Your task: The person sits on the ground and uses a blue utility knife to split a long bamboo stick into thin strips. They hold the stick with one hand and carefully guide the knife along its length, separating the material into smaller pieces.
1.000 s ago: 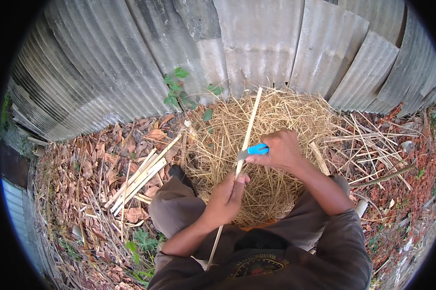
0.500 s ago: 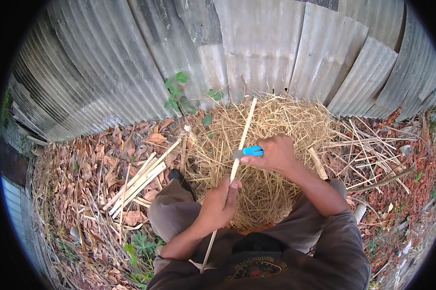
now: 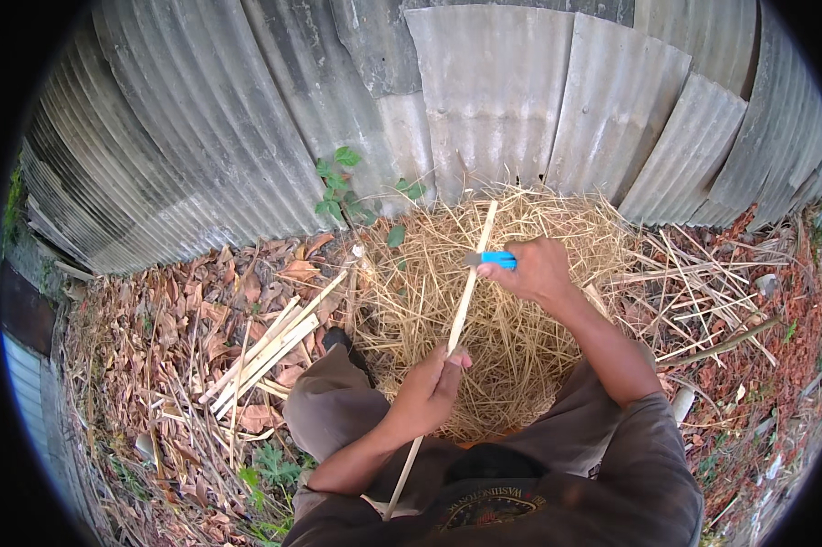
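Note:
A long pale strip, which looks like split bamboo [image 3: 468,299], slants from my lap up and away to the right. My left hand [image 3: 425,390] is closed around its middle. In my right hand [image 3: 538,271] is a blue-handled utility knife [image 3: 498,260]. The knife's grey blade lies against the strip, well above my left hand and short of the far end. My right fingers wrap the handle and hide part of it. Below the strip, between my legs, spreads a heap of thin straw-coloured shavings [image 3: 511,356].
Several split strips [image 3: 267,354] lie on dry brown leaves [image 3: 169,333] to the left. More thin sticks [image 3: 703,287] are scattered at the right. A corrugated metal fence [image 3: 493,91] stands across the far side, with a small green plant [image 3: 338,182] at its foot.
My right hand and the knife have slid farther up the strip, away from my left hand. My left hand still grips the strip, slightly shifted to the right.

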A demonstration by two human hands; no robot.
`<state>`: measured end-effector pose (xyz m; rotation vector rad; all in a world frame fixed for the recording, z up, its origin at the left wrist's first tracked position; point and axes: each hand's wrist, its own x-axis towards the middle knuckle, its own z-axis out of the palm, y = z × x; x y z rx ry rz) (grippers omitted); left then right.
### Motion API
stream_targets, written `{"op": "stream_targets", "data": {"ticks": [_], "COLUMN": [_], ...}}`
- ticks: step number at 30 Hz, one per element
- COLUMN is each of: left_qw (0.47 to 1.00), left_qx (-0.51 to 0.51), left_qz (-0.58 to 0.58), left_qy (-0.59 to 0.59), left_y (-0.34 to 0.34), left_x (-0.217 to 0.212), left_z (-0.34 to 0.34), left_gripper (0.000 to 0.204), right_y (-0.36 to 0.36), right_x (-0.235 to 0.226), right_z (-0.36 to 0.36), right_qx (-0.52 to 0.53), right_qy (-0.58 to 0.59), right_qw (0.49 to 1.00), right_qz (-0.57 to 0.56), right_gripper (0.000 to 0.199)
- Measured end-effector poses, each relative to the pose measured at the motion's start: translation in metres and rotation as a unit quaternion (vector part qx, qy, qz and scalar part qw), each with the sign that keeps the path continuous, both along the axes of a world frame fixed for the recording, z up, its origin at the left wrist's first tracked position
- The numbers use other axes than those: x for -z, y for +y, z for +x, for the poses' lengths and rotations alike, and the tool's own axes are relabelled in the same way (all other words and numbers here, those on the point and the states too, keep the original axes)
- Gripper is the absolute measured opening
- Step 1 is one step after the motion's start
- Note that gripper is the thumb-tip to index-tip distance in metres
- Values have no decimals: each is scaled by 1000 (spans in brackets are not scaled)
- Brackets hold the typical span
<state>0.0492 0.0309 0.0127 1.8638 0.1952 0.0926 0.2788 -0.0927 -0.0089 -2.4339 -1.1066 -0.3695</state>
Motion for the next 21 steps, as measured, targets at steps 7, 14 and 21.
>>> {"op": "stream_targets", "data": {"ticks": [7,14,21], "left_qw": [994,994,999], "left_qx": [72,53,3], "left_qz": [58,-75,-9], "left_qy": [58,52,37], "left_y": [-9,3,1], "left_x": [-11,13,-5], "left_z": [-8,-13,-7], "left_gripper": [12,18,24], "right_y": [-22,-43,-11], "right_x": [8,-4,3], "right_z": [70,46,-31], "right_qx": [173,134,-91], "right_qy": [102,115,-42], "right_qw": [980,983,995], "right_qz": [-10,56,25], "right_gripper": [85,87,74]}}
